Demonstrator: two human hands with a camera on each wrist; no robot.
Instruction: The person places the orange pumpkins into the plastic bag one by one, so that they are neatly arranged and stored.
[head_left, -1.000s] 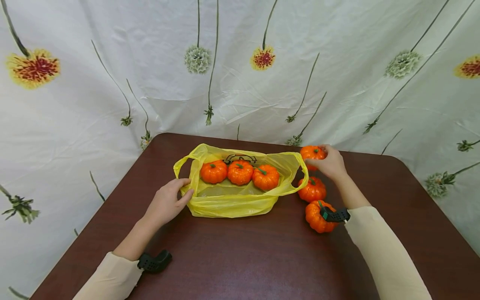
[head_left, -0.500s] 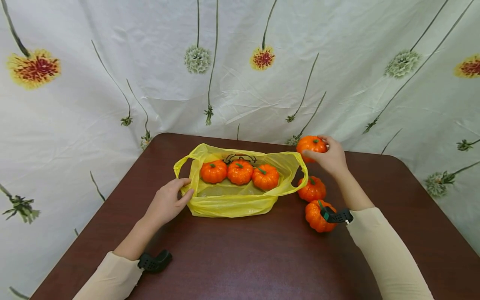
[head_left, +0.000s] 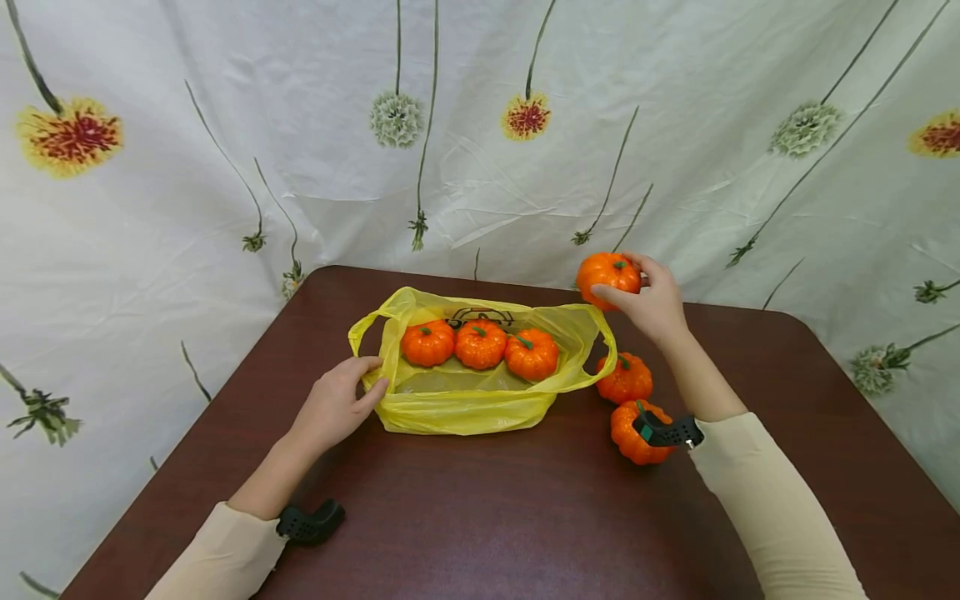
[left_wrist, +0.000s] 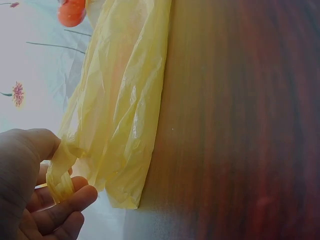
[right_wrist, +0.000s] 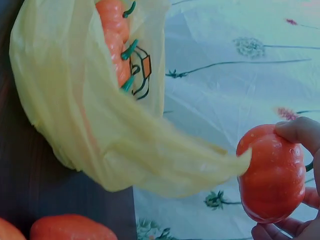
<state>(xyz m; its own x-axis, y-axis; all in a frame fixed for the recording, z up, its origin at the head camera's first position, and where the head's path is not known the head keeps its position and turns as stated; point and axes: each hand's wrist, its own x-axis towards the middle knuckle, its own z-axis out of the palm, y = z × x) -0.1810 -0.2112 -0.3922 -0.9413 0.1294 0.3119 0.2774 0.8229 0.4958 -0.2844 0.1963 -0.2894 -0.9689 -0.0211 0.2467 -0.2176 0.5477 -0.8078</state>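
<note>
A yellow plastic bag [head_left: 465, 414] stands open-topped on the table, with three small orange pumpkins [head_left: 481, 345] in a row inside. My left hand [head_left: 333, 402] holds the bag's left side; in the left wrist view its thumb and fingers are around the gathered handle [left_wrist: 61, 172]. Raised above the bag's right back corner, my right hand [head_left: 654, 304] grips another orange pumpkin [head_left: 606, 279] with a green stem. The right wrist view has this pumpkin [right_wrist: 272, 175] between thumb and fingers, close to the bag's right handle [right_wrist: 200, 165].
Two more pumpkins lie right of the bag: one [head_left: 626, 379] beside its handle, the other [head_left: 637, 435] nearer, partly behind the right wrist's black band [head_left: 667, 431]. A dark brown table [head_left: 480, 508] ends at a white flowered cloth [head_left: 480, 183] behind.
My right hand has lifted the farthest right pumpkin off the table and carried it up and left toward the bag. The left hand and the bag stay where they were.
</note>
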